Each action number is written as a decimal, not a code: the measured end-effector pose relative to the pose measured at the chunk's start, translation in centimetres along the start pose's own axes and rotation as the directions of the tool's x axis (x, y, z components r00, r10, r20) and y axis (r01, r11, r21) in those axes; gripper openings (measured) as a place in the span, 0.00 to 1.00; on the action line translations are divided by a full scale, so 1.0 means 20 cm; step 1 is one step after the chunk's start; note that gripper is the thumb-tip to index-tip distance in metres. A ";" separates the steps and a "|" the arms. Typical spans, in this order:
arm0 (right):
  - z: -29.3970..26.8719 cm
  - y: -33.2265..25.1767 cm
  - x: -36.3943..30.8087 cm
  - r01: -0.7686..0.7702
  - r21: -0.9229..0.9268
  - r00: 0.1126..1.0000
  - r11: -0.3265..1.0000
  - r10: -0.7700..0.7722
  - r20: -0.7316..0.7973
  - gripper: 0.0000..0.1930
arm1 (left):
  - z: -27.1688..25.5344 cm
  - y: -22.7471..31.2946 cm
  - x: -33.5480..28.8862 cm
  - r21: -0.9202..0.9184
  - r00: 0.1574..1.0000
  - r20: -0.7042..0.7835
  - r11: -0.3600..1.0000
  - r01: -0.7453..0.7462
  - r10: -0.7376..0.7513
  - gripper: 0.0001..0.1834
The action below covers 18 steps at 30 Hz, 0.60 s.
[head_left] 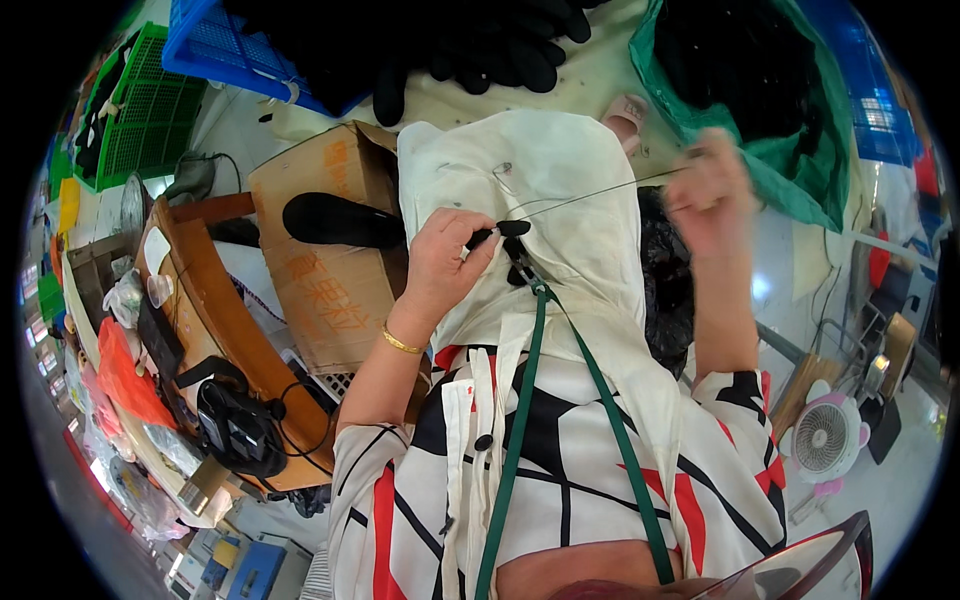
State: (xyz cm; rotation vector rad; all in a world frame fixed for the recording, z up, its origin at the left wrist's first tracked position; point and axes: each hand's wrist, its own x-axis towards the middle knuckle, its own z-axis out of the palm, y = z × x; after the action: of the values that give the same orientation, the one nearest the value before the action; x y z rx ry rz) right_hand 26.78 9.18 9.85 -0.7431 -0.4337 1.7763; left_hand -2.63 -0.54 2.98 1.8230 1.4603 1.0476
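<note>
L hand (445, 262) grip clamped on small blk piece (513, 228), betw. L & R edges of white lap cloth (565, 150). R hand (712, 198), blurred, grip apparently tight on thread (600, 191). Step: prob. pulling thread taut; next needs steady L pinch.

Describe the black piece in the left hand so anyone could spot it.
Find the plain white cloth at upper centre. On its left side, the left hand, gold bracelet at the wrist, pinches the black piece, whose tip pokes out rightward. Unlike the black pile at the top, it's hand-held, with thread stretching from near it toward the right hand.
</note>
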 end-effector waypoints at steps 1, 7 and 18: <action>-0.05 -0.11 0.03 0.154 0.113 0.988 0.982 -0.157 0.016 0.07 | 0.00 -0.02 0.00 0.015 1.000 -0.003 1.000 -0.001 0.001 0.08; -0.16 -0.24 0.11 0.575 -0.075 0.800 0.815 -0.579 -0.158 0.05 | 0.02 -0.09 -0.06 -0.098 0.989 0.021 0.984 0.148 -0.147 0.07; 0.07 0.71 0.00 0.240 -0.896 0.914 0.373 0.223 0.338 0.10 | 0.05 -0.25 -0.12 -0.641 0.872 0.092 0.642 0.421 -0.480 0.09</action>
State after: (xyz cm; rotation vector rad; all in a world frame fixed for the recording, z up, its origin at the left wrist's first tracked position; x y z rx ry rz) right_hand 15.78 4.66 2.00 -1.1113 -1.8769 1.5430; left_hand -4.72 -1.64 -2.22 0.8609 1.2748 1.1749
